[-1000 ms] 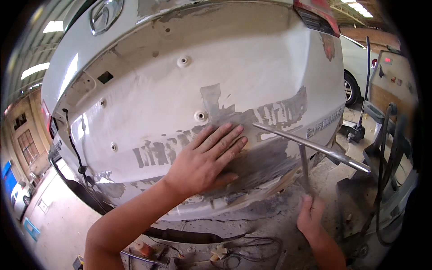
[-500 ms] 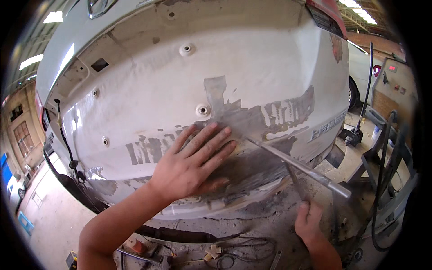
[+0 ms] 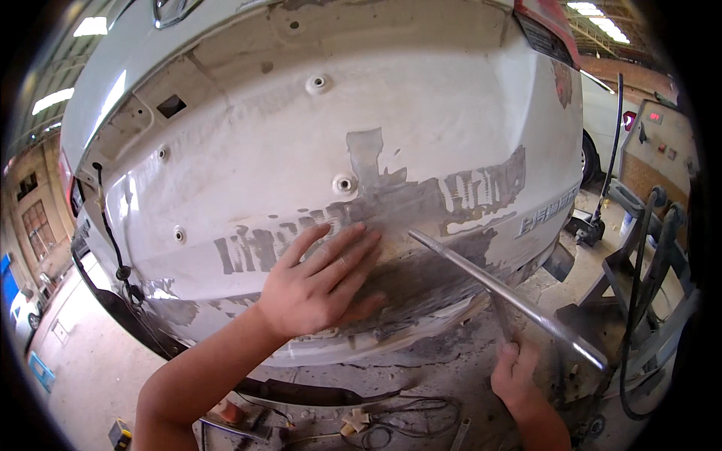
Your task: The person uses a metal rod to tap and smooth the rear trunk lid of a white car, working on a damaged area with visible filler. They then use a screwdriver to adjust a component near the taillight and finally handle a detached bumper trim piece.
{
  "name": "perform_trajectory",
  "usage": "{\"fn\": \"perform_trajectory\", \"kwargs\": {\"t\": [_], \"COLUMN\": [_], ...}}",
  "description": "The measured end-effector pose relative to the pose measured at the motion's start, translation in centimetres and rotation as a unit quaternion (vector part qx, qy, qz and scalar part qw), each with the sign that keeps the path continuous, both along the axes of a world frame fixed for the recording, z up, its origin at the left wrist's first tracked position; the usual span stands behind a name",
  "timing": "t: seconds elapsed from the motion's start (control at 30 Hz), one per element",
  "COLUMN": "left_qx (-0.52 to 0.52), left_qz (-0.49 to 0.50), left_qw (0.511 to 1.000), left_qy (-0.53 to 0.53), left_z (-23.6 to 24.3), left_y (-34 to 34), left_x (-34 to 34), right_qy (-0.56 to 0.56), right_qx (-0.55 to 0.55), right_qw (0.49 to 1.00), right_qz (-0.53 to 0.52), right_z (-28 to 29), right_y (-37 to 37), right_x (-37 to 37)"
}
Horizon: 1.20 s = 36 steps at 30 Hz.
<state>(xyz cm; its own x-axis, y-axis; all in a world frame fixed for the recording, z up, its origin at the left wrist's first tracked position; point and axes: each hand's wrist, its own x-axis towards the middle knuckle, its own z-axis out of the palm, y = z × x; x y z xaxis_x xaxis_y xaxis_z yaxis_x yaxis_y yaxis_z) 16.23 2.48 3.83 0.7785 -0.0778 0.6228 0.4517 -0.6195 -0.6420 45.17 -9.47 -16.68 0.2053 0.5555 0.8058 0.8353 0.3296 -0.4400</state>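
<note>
My left hand (image 3: 323, 278) lies on the sanded grey patch of a white car's tailgate (image 3: 436, 98), fingers spread and slightly bent, holding nothing. Lower right, my right hand (image 3: 515, 372) is closed round the upright bar of a metal tool. Across the top of that bar lies a long round steel rod (image 3: 508, 297), slanting down to the right, its upper-left tip at the grey patch just right of my left fingertips. I cannot tell whether the tip touches or how rod and bar join.
A black-framed machine with hoses (image 3: 650, 248) and a control panel (image 3: 660, 135) stands at right, before another white car (image 3: 602, 105). Below the tailgate lie cables (image 3: 406, 413), an orange object (image 3: 229, 412) and a tape measure (image 3: 120, 434). A blue stool (image 3: 41, 372) stands far left.
The rod has tilted more steeply, its lower-right end dropping and its tip shifting left and down. My left hand has shifted slightly down with its fingers more bent. The view has shifted a little.
</note>
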Motion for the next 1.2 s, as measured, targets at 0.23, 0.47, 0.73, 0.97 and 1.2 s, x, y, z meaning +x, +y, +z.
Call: {"fn": "perform_trajectory", "kwargs": {"t": [0.23,0.47,0.73,0.97,1.2], "left_qx": [0.012,0.016,-0.031,-0.098,-0.119], "left_qz": [-0.017,-0.024,0.01,0.045,0.044], "left_qw": [1.0,1.0,0.999,0.994,0.989], "left_qy": [-0.002,-0.006,0.01,-0.022,-0.077], "left_z": [-0.2,-0.1,-0.2,-1.8,-3.7], "left_y": [0.1,0.0,-0.2,-0.9,-1.2], "left_x": [0.0,0.0,0.1,1.0,-0.5], "right_qy": [0.1,0.061,0.077,0.05,0.135], "right_qx": [0.016,-0.009,-0.029,0.032,0.07], "right_qw": [0.994,0.997,0.996,0.998,0.987], "right_qz": [0.031,0.038,0.024,0.021,0.052], "right_z": [2.7,3.5,4.1,4.3,1.5], "right_y": [0.6,0.5,0.1,0.3,0.0], "right_x": [-1.7,-1.8,-2.4,-3.0,-2.5]}}
